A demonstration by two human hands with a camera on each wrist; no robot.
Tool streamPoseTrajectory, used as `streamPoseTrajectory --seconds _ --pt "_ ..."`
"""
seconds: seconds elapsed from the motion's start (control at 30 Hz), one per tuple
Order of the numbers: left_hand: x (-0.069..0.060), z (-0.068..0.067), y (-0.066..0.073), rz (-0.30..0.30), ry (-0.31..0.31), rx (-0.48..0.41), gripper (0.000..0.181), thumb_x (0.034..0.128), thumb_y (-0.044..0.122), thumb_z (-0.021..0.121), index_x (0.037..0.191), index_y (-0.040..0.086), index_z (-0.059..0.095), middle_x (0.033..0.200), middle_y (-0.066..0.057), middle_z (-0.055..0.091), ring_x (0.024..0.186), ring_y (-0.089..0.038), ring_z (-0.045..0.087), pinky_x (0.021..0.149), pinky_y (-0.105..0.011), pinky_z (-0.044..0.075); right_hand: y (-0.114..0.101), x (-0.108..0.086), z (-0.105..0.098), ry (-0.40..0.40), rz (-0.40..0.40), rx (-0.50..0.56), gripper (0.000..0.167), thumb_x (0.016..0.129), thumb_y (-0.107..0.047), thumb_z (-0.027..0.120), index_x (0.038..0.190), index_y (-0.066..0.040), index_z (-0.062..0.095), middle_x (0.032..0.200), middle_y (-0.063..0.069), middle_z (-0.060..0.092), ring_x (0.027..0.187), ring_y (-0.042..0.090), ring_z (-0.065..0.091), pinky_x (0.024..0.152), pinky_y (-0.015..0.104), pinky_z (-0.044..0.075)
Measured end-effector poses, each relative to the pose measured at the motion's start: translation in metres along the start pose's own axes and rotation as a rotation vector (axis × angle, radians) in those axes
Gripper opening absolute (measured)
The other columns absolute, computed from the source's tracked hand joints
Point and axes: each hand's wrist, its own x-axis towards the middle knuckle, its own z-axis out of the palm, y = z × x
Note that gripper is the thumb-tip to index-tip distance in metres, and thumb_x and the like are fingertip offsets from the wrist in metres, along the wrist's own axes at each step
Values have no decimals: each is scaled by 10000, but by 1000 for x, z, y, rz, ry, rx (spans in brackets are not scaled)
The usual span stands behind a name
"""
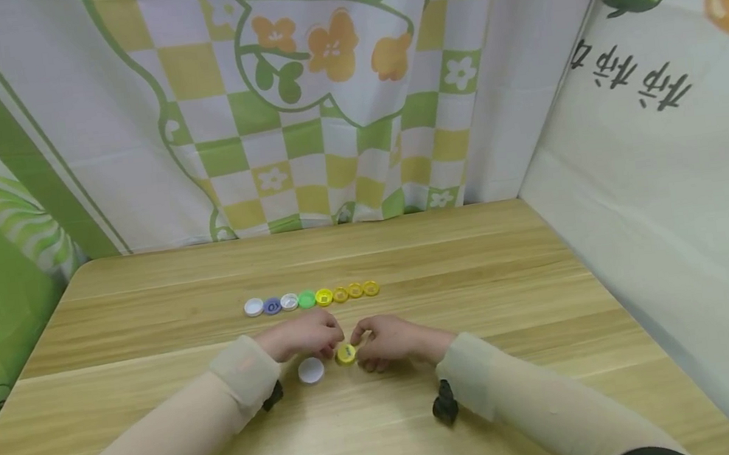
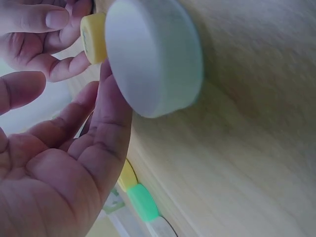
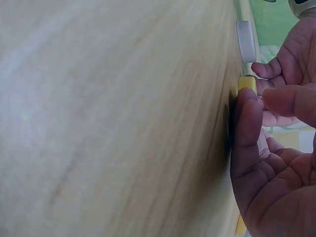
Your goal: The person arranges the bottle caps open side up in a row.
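A small yellow bottle cap lies on the table between my two hands. My left hand is at its left, fingers loosely bent with the thumb apart, holding nothing. From the other side my right hand has its fingers at the cap's edge. In the right wrist view, a right fingertip partly covers the yellow cap, while the thumb stands away from it. Just below the left hand sits a larger white cap, which looms close in the left wrist view.
Farther back, several caps stand side by side in a row: white, blue, white, green, yellow and orange-yellow. The wooden table meets a patterned curtain behind and a white printed sheet at the right.
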Motion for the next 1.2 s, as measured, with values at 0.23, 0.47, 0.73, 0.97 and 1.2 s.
streamPoseTrajectory --seconds 0.23,0.47,0.73,0.97,1.2 --pt "-1 3 3 6 -17 9 237 973 94 542 1085 -55 688 944 -95 676 866 -217 646 779 -339 584 2 2 1 -19 -1 38 210 945 -64 657 1148 -20 626 866 84 723 751 192 685 656 311 593" --pt "-2 8 6 10 -20 10 221 1007 148 584 1067 -38 686 914 -93 671 841 -219 649 778 -355 585 3 2 2 -31 -17 60 207 947 -48 645 1148 -8 618 863 97 716 752 192 688 674 317 603" --pt "3 9 4 -6 -6 -23 219 1009 156 595 1044 -33 700 905 -84 683 836 -204 654 775 -338 589 0 0 0 -39 -36 60 259 940 -43 654 1187 18 608 878 103 717 787 207 697 716 350 615" --pt "8 6 -1 36 37 -68 208 1007 130 598 1030 -38 718 926 -75 698 835 -187 657 782 -324 574 0 3 -4 6 -69 -24 316 902 -50 698 1204 -2 616 873 57 696 787 160 652 707 313 587" --pt "13 6 -1 36 54 -140 175 980 80 595 1058 -45 689 977 -103 702 876 -200 675 836 -351 580 2 5 -6 58 -64 -43 292 852 -43 744 1116 -52 621 789 25 622 688 130 548 617 241 457"
